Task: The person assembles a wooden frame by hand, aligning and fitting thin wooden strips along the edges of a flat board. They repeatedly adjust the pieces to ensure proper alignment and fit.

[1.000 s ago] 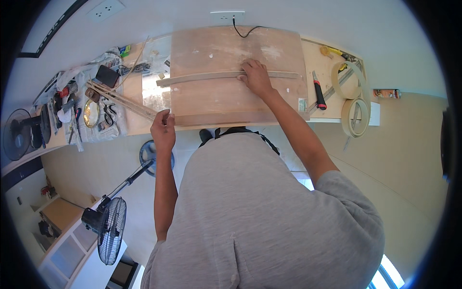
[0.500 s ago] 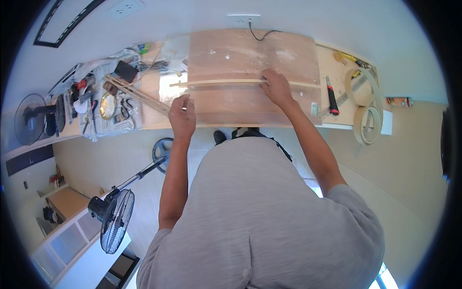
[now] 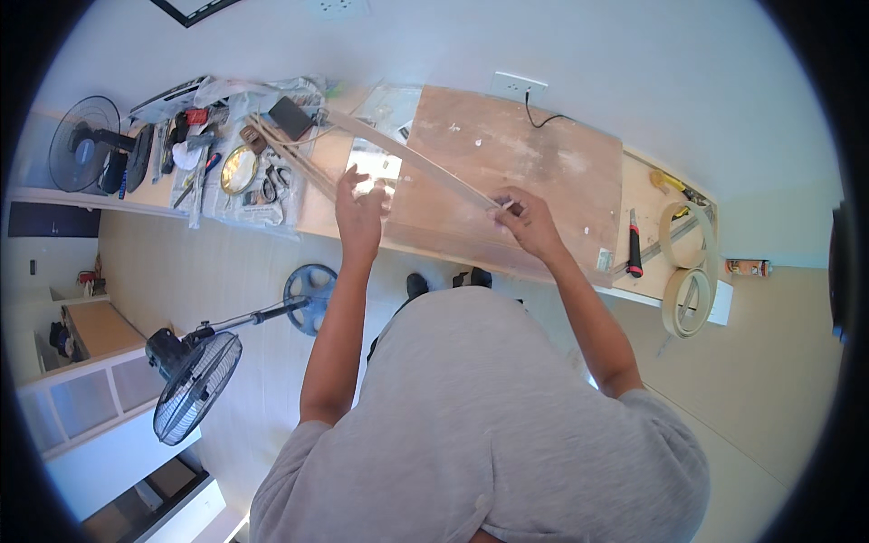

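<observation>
My left hand (image 3: 359, 217), loosely open and seemingly empty, was apart from the wooden strip (image 3: 412, 157). My right hand (image 3: 523, 217) pinched its near end. From there its long axis slanted away leftward over the board (image 3: 552, 172), the far end beyond my left hand.

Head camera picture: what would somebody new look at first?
Probably the long, thin, pale wooden strip, slanting across the flat reddish-brown board in this view, one end pinched in the person's bare right hand. Next might come the black standing fan with a round wire cage at the lower left. The cream ring-shaped rolls at the right could stand out too.
</observation>
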Demonstrator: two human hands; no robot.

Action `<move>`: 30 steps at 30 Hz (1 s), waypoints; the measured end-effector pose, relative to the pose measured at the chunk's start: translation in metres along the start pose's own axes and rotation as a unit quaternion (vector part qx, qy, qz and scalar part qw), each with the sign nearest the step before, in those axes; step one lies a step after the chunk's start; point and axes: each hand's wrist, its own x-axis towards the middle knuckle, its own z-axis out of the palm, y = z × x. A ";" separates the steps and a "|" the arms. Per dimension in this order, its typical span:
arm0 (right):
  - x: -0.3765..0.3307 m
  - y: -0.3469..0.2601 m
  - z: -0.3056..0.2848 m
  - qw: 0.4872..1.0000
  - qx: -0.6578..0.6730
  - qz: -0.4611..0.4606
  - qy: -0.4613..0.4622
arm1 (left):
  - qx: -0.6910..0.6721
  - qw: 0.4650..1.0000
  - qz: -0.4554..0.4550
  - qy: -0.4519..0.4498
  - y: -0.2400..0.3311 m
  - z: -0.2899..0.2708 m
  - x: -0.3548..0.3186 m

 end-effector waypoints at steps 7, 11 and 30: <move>0.025 -0.021 -0.009 0.903 -0.304 -0.284 0.108 | -0.348 0.935 -0.066 -0.011 0.025 -0.057 0.025; 0.033 -0.028 -0.007 0.905 -0.288 -0.288 0.122 | -0.312 0.949 -0.031 -0.021 0.025 -0.078 0.025; 0.033 -0.043 0.003 0.991 -0.005 -0.087 -0.103 | -0.307 0.946 -0.086 0.064 0.029 -0.116 0.024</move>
